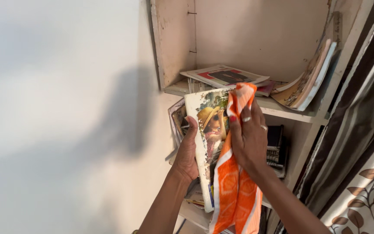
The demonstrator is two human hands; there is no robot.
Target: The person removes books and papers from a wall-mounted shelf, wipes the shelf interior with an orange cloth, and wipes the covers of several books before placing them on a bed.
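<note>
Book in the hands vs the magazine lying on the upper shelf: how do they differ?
The book is held up on edge by the left hand; the magazine lies flat on the upper shelf. The book is partly covered by an orange-and-white cloth pressed on it by the right hand; the magazine is bare and untouched. The book's edges look worn. Both have printed picture covers.

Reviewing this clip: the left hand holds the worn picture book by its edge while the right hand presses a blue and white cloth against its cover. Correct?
Not quite. The cloth under the right hand is orange and white, not blue, as the head view shows. The left hand does hold the worn picture book.
</note>
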